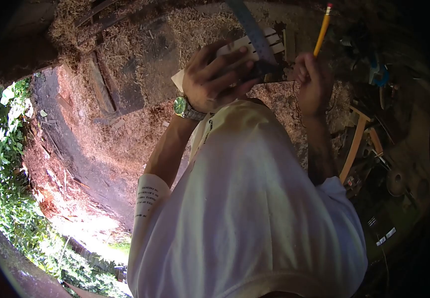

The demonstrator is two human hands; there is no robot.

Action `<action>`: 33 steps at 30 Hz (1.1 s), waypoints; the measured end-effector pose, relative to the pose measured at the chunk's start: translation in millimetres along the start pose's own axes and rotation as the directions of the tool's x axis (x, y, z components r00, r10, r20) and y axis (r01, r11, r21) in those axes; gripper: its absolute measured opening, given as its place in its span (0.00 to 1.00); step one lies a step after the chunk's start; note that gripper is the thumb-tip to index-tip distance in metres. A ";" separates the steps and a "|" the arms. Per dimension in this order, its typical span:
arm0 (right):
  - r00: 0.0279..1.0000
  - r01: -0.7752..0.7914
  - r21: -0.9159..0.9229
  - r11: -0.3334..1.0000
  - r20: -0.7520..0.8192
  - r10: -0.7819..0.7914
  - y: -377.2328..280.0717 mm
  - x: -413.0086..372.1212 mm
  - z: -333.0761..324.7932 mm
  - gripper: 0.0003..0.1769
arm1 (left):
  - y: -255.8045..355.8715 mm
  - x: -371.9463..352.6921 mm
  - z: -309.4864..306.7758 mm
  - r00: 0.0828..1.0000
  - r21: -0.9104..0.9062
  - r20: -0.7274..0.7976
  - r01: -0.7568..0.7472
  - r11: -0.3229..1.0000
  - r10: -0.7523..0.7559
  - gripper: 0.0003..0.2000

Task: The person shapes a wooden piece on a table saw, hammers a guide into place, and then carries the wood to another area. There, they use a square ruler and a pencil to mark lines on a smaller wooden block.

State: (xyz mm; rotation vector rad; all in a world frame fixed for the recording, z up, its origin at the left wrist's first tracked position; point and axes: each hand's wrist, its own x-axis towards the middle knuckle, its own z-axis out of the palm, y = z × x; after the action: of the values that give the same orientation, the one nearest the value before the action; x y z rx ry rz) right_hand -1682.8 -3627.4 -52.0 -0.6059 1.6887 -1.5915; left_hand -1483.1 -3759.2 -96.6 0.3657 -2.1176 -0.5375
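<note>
My left hand point(217, 74), with a watch point(180, 106) on its wrist, holds a pale wooden piece point(242, 44) with dark slots or lines at its right end. The fingers are spread across the piece, and their tips reach a metal ruler blade point(254, 30) that crosses it at a slant. The blade's lower end is in shadow by the fingertips. To the right, my right hand point(313, 82) is closed on a yellow pencil point(322, 30), eraser end up. The pencil's point is hidden in the hand.
Wood shavings point(130, 139) cover the ground around a dark work surface point(150, 54). A wooden strip point(102, 84) lies at the left. Tools, including a wooden handle point(355, 141) and a blue object point(380, 74), are at the right. Green plants point(1, 149) line the far left.
</note>
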 end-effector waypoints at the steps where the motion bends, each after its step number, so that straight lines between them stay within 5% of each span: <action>1: 0.998 0.056 0.033 0.998 0.008 -0.057 -5.7 4.4 1.8 0.19 | -0.5 0.2 0.0 1.000 -0.002 0.002 -0.002 1.000 0.002 0.20; 6: 0.950 0.298 0.108 0.948 0.061 -0.306 -15.3 18.0 14.5 0.22 | -1.8 0.6 0.3 1.000 -0.009 0.002 -0.024 1.000 0.024 0.21; 9: 0.928 0.228 0.101 0.968 0.280 -0.248 -22.0 19.9 6.5 0.21 | -2.8 -0.4 1.1 0.999 0.010 0.007 -0.045 0.999 0.045 0.22; 12: 0.841 0.430 -0.170 0.887 0.432 -0.325 -30.7 25.5 20.4 0.19 | -1.9 0.8 -0.1 0.999 -0.002 0.005 -0.037 0.999 0.037 0.22; 17: 0.694 0.659 -0.363 0.658 0.631 -0.347 -45.8 44.7 30.0 0.06 | -5.1 6.3 -1.3 0.999 -0.001 0.013 -0.047 0.999 0.047 0.21; 33: 0.646 0.704 -0.398 0.588 0.703 -0.297 -48.8 53.4 36.9 0.08 | -6.0 4.0 1.6 1.000 -0.022 0.004 -0.025 0.999 0.025 0.19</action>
State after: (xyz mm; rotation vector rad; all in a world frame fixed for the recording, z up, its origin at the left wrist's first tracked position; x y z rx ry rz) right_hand -1694.8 -3697.6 -13.0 -1.9233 1.6050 -0.9140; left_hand -1486.4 -3765.8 -97.6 0.3251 -2.1158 -0.5472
